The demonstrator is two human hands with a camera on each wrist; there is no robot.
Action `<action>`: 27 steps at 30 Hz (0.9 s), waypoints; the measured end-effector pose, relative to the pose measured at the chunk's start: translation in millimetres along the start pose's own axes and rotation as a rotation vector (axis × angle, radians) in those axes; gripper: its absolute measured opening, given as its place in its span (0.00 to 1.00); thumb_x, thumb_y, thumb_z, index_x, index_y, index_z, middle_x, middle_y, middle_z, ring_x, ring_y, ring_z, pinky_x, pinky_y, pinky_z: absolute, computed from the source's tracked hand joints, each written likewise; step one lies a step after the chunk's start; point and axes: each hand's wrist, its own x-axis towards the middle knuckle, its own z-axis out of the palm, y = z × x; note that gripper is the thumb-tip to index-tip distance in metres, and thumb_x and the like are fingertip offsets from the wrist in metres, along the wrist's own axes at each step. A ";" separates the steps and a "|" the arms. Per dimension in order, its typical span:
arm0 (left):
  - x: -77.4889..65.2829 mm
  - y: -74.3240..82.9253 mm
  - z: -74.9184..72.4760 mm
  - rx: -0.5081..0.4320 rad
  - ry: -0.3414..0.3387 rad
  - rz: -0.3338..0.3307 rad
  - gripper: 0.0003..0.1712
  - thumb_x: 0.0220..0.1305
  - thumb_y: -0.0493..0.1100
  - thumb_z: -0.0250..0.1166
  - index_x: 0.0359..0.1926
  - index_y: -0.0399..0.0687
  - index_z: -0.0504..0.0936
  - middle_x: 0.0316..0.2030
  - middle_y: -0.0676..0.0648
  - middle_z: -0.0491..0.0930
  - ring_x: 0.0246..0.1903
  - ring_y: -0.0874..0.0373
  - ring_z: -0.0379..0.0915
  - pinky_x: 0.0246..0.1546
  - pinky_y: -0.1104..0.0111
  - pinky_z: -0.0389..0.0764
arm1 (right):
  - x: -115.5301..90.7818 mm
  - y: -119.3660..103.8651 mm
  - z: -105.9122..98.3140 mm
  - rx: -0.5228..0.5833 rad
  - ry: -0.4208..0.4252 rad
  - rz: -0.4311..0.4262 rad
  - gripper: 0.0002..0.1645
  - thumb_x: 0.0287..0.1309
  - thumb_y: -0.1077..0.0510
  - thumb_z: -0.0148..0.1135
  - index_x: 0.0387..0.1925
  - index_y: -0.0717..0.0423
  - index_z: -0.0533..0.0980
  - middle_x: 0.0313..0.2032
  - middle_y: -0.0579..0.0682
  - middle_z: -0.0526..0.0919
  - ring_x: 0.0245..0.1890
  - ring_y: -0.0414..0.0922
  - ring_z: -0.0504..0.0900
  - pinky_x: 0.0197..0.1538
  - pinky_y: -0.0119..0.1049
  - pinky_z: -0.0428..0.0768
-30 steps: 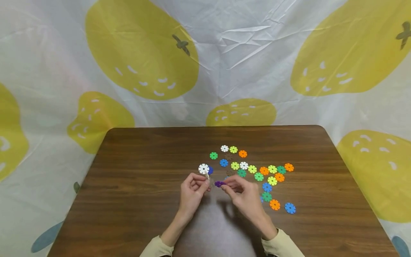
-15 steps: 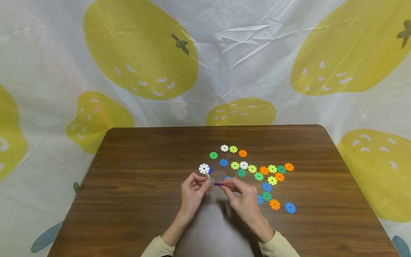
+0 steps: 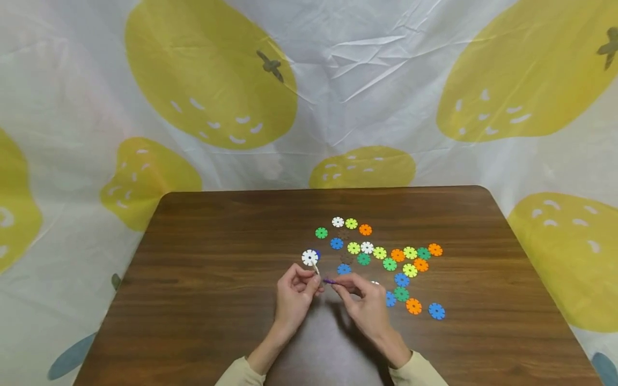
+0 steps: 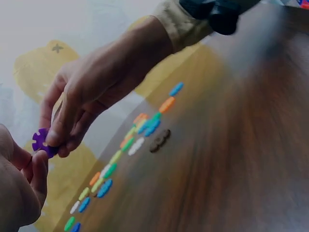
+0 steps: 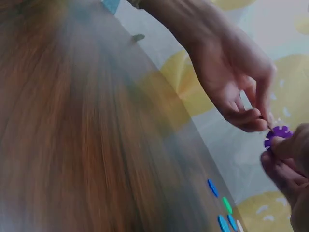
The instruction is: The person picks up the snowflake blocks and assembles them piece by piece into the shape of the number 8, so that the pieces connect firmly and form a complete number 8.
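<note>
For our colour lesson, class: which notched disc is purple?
The purple, round, notched plastic disc pinched in the right-hand grip; every visible disc on the brown wood-grained table shows another colour, such as orange, green or white.

"What does your right hand [image 3: 365,303] pinch?"
"A purple, round, notched plastic disc [image 4: 39,139], nearly edge-on from my head view, at three o'clock from my left fingertips."
"And your left hand [image 3: 292,296]?"
"A thin pale piece [image 3: 316,269], edge-on. A white, round, notched plastic disc [image 3: 309,257] shows at its eleven o'clock, face toward me."
</note>
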 end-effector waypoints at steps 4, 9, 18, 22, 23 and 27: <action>-1.6 -3.1 -1.4 0.030 -0.055 -0.012 0.08 0.62 0.23 0.63 0.40 0.21 0.73 0.36 0.24 0.82 0.26 0.63 0.84 0.28 0.64 0.89 | -1.7 11.2 -11.1 -0.108 -0.087 0.017 0.18 0.46 0.76 0.74 0.41 0.64 0.83 0.35 0.57 0.89 0.32 0.48 0.89 0.38 0.34 0.89; 0.7 -1.9 -3.2 0.049 -0.041 -0.018 0.08 0.63 0.23 0.63 0.42 0.23 0.74 0.36 0.29 0.80 0.27 0.62 0.84 0.30 0.61 0.90 | 3.4 30.7 -19.3 -0.302 -0.086 0.051 0.20 0.42 0.75 0.77 0.41 0.65 0.83 0.32 0.57 0.86 0.28 0.46 0.86 0.32 0.34 0.87; -0.1 0.6 -7.2 0.075 -0.065 -0.070 0.09 0.62 0.23 0.63 0.43 0.25 0.74 0.36 0.31 0.80 0.29 0.57 0.86 0.34 0.60 0.90 | 14.1 55.0 -7.3 -0.480 -0.166 0.234 0.20 0.46 0.61 0.81 0.40 0.65 0.82 0.34 0.55 0.79 0.31 0.45 0.78 0.34 0.36 0.81; -0.4 0.9 -8.2 0.065 -0.074 -0.072 0.10 0.62 0.23 0.63 0.44 0.24 0.74 0.37 0.30 0.80 0.30 0.58 0.86 0.34 0.60 0.90 | 16.4 55.8 -2.3 -0.518 -0.154 0.261 0.17 0.46 0.62 0.80 0.35 0.63 0.80 0.32 0.54 0.75 0.28 0.44 0.74 0.32 0.36 0.77; -0.3 0.9 -8.6 0.064 -0.074 -0.074 0.10 0.62 0.23 0.63 0.44 0.24 0.74 0.37 0.30 0.80 0.30 0.59 0.85 0.34 0.61 0.90 | 16.7 55.6 -1.5 -0.526 -0.151 0.261 0.16 0.46 0.63 0.80 0.34 0.62 0.80 0.32 0.53 0.76 0.28 0.44 0.74 0.32 0.36 0.77; 1.0 0.7 -10.5 0.057 -0.073 -0.077 0.10 0.62 0.23 0.62 0.44 0.24 0.74 0.38 0.31 0.79 0.29 0.62 0.84 0.34 0.63 0.90 | 18.2 52.7 0.7 -0.513 -0.173 0.280 0.12 0.46 0.67 0.78 0.29 0.60 0.80 0.32 0.51 0.77 0.28 0.43 0.76 0.32 0.35 0.79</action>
